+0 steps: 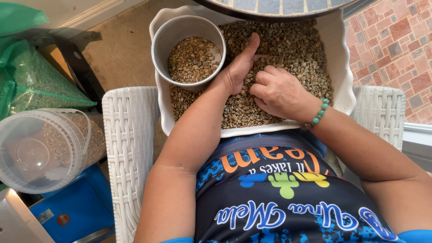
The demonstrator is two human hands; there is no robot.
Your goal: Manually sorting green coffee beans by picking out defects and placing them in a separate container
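Observation:
A white scalloped tray full of pale green-brown beans rests on my lap. A white round bowl, part filled with the same beans, stands in the tray's left corner. My left hand lies palm up on the beans beside the bowl, thumb stretched out, fingers cupped. My right hand is curled over the left palm, fingertips pinched together against it; a green bead bracelet circles its wrist. Whether either hand holds beans is hidden.
I sit in a white wicker chair. To the left are a clear lidded plastic bucket of beans, a green bag of beans and a blue box. A dark round table edge overhangs the tray. Red tiles lie on the right.

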